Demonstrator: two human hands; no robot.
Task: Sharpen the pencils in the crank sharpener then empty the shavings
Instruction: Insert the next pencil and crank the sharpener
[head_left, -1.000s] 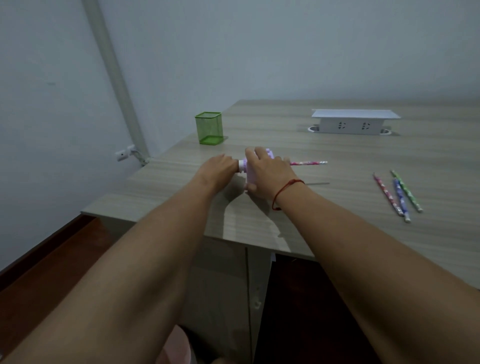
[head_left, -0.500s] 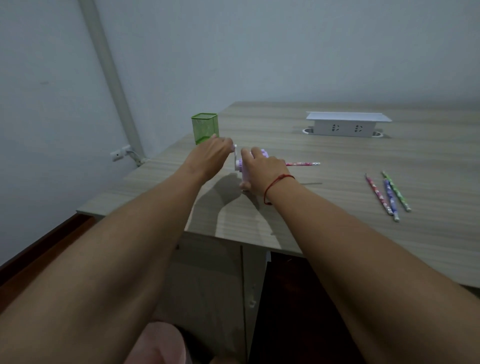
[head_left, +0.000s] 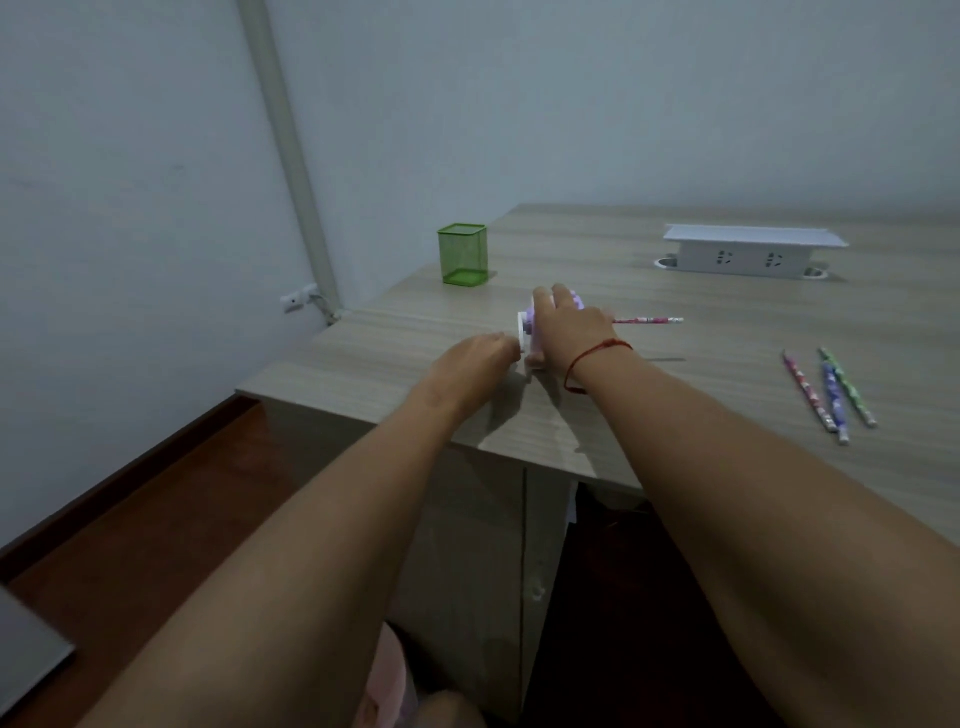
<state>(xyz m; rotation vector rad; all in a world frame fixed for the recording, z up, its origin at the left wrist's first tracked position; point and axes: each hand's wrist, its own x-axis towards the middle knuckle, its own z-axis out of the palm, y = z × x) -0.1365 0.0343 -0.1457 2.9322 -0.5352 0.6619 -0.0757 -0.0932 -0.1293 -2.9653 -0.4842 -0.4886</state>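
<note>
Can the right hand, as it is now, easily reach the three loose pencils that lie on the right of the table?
Probably yes, once it lets go. The right hand is pressed on the small purple crank sharpener, but bare wooden table lies between it and the three patterned pencils.

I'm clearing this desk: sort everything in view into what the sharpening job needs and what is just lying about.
Part of the job:
crank sharpener
pink pencil in it
three loose pencils
left hand
right hand

Lying about:
green mesh cup
white socket box
</note>
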